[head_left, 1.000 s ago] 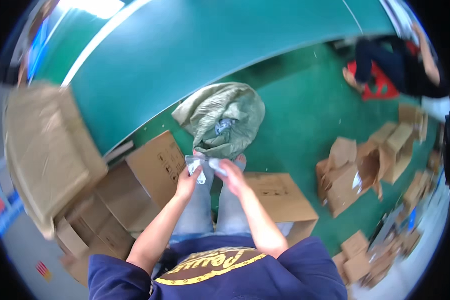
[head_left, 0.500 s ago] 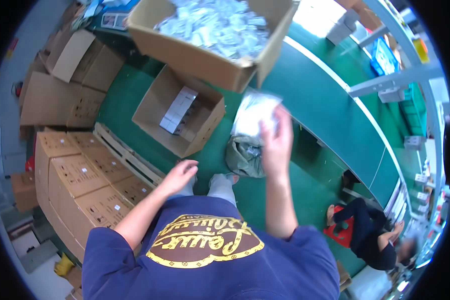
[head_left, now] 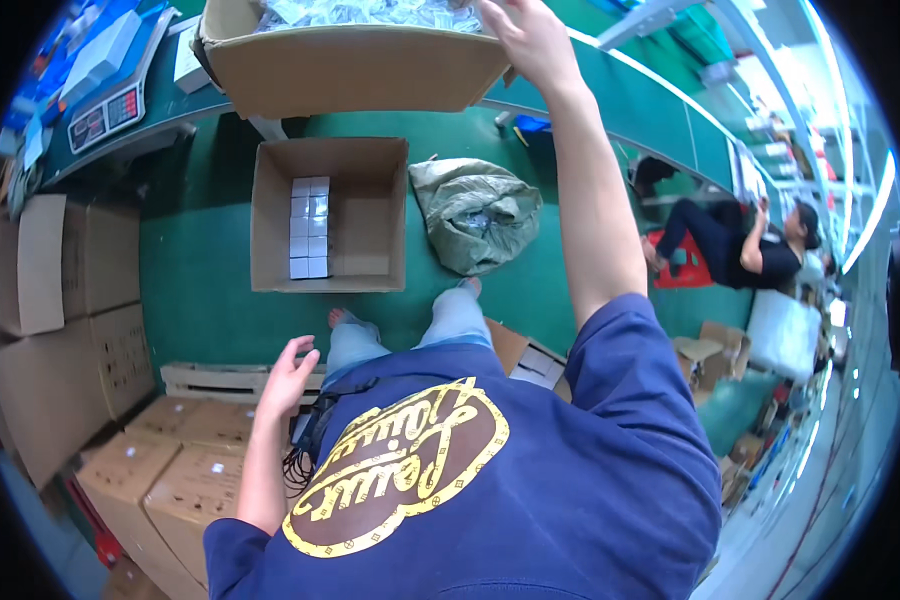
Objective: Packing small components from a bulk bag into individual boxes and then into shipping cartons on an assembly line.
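My right hand (head_left: pixel 532 45) reaches forward to the right end of a large cardboard box (head_left: pixel 360 75) on the green table. Its fingers are stretched out over the box's rim, with their tips close to the many small clear plastic packets (head_left: pixel 370 14) inside. Nothing shows in that hand. My left hand (head_left: pixel 290 375) hangs low at my left side, its fingers loosely bent and apart, holding nothing. On the floor ahead stands an open carton (head_left: pixel 370 215) with rows of small white boxes (head_left: pixel 309 230) along its left part. Beside it sits a slumped grey-green woven sack (head_left: pixel 485 225).
A scale (head_left: pixel 107 118) stands on the table (head_left: pixel 195 103) at far left. Stacked cartons (head_left: pixel 170 470) and a wooden pallet (head_left: pixel 210 380) are at my near left. To the right, a person (head_left: pixel 745 245) sits on a red stool (head_left: pixel 678 265).
My right hand has moved from above the sack up to the large box. The white packet by that hand is out of sight. The view has turned, and my left hand hangs lower.
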### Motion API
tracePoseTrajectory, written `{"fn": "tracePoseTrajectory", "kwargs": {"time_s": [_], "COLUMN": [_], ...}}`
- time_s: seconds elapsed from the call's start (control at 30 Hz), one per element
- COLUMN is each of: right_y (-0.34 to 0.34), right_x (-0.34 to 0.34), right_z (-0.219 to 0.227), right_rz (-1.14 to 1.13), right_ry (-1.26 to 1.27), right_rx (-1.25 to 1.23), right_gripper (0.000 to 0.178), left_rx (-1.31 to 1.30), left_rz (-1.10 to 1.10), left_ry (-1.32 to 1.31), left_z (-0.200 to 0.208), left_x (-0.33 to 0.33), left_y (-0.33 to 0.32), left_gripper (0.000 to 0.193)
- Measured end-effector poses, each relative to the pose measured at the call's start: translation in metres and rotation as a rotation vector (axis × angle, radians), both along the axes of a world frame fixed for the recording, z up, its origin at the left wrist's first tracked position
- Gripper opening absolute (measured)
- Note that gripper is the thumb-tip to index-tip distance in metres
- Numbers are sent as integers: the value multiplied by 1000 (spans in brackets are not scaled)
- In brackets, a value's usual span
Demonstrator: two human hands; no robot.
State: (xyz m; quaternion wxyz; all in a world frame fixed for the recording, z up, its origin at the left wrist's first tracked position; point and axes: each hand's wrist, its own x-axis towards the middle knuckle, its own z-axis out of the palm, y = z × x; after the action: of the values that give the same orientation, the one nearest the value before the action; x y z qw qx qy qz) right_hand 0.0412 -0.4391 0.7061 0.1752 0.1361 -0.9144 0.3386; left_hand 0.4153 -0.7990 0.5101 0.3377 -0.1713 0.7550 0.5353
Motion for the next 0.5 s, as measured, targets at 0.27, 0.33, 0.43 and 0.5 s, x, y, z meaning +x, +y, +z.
{"fn": "tracePoseTrajectory", "kwargs": {"time_s": [0.27,0.33,0.43,0.5], "right_y": [62,71,74,70], "right_x": [216,263,287,277], "right_z": [-59,-74,-67,-54], "right_rz": [-562,-669,-743,-724], "right_ry": [-250,-403,-480,-469], "right_rx": [-560,-443,-269,-69], "right_gripper": [50,51,52,51], "left_rx": [-138,-118,-30,145], "left_rz": [105,142,197,270], "left_ry": [342,343,351,290], "left_z": [-5,-13,-18,-28], "left_x": [-82,-87,-79,-70], "left_y": [-144,-150,-146,-141], "left_gripper": [55,55,53,51]}}
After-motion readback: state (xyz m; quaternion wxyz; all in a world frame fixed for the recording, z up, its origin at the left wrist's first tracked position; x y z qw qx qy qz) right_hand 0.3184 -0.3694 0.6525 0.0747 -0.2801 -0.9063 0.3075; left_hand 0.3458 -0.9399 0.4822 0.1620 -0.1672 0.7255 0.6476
